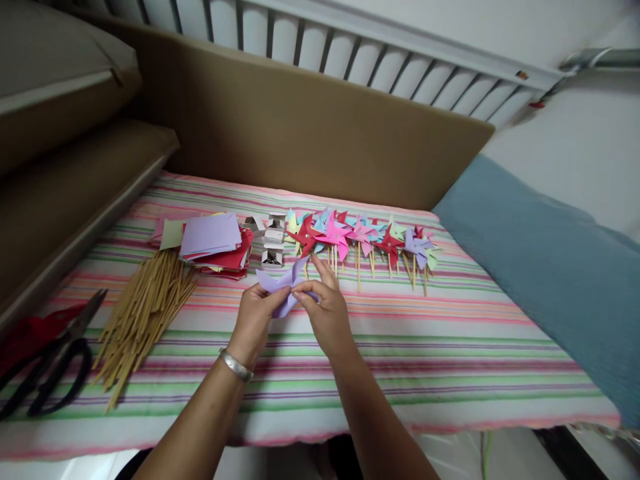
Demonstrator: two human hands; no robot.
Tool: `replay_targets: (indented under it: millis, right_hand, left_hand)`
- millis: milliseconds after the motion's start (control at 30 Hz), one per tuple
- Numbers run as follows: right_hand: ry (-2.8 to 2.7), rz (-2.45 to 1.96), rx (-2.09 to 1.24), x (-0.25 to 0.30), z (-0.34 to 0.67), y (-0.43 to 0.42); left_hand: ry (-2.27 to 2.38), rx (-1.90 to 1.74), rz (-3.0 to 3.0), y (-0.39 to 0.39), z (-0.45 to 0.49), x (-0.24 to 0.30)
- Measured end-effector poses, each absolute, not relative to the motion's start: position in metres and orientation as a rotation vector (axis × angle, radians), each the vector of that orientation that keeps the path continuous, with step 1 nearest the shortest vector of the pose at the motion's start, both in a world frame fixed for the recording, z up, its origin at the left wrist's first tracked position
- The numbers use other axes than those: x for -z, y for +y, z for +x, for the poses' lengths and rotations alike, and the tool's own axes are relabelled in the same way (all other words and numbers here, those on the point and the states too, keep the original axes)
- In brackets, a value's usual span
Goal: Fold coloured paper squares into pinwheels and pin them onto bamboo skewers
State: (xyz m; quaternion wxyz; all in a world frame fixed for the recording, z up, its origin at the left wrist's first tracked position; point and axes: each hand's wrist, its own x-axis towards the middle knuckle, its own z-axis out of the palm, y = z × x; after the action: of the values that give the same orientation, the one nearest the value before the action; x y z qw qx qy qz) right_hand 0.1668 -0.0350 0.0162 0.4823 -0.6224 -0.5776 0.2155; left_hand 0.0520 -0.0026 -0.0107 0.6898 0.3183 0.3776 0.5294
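Note:
A lavender paper pinwheel with its corners bent toward the centre is held between both hands above the striped cloth. My left hand pinches it from the left, thumb near the middle. From the right, my right hand presses thumb and index finger at its centre; whether a pin sits there is too small to tell. Just beyond the hands stand small open boxes, the nearest with dark small pieces inside. Finished-looking pinwheels on sticks, such as a pink one, lie in a row to the right.
Coloured paper squares are stacked at left, above a bundle of wooden sticks. Black-handled scissors lie at the far left beside something red. A brown board stands behind the striped cloth.

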Motion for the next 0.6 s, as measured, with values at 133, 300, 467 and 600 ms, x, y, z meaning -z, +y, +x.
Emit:
replay_targets:
  millis: [133, 300, 467, 600]
  right_hand:
    - [-1.39, -1.539, -0.533, -0.0142, 0.1676, -0.0344]
    - [-1.404, -1.498, -0.498, -0.0126, 0.1677, -0.0345]
    - [-1.476, -1.469, -0.43, -0.0119, 0.1674, -0.0351]
    - [-1.519, -1.447, -0.439, -0.0108, 0.1663, -0.0358]
  left_hand:
    - [0.859, -1.165, 0.711, -0.0041, 0.0519, 0.0094]
    - [0.879, -1.17, 0.713, -0.0048, 0.0509, 0.0067]
    - [0.907, -1.19, 0.701, -0.0041, 0.0494, 0.0025]
    - [0.911, -1.208, 0.713, -0.0032, 0.0485, 0.0014]
